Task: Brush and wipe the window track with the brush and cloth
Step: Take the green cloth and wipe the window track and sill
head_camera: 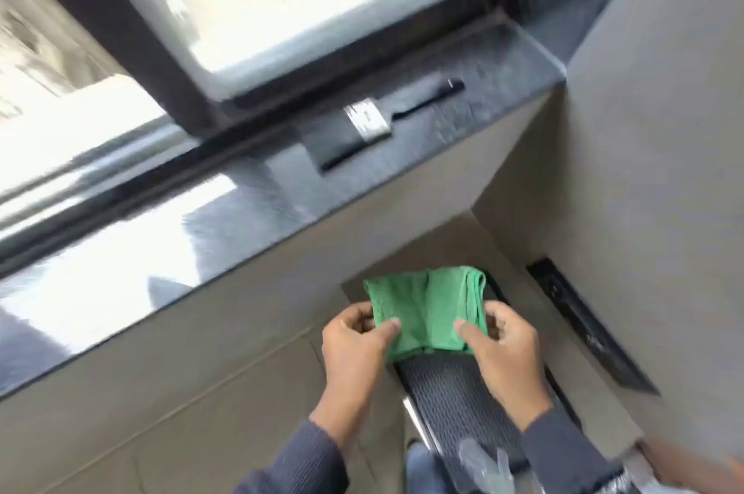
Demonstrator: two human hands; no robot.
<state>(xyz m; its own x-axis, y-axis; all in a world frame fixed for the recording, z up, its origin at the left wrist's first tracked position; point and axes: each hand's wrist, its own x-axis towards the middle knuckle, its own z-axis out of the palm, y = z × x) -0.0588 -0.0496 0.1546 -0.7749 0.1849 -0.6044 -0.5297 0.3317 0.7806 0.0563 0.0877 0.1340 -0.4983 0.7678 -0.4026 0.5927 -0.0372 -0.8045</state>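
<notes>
A folded green cloth (pixel 426 308) is held in front of me, below the sill, by both hands. My left hand (pixel 356 348) pinches its left edge and my right hand (pixel 503 348) pinches its right edge. A black paint brush (pixel 382 123) with a silver ferrule lies flat on the dark stone window sill (pixel 463 135), its handle pointing right. Behind it runs the black window track (pixel 257 139) under the dark window frame. The picture is blurred by motion.
A beige wall (pixel 644 131) closes the right side of the sill. Below my hands lies a black ribbed surface with a chrome edge (pixel 455 405). A dark floor vent (pixel 583 324) runs along the right. Bright glare covers the sill's left part.
</notes>
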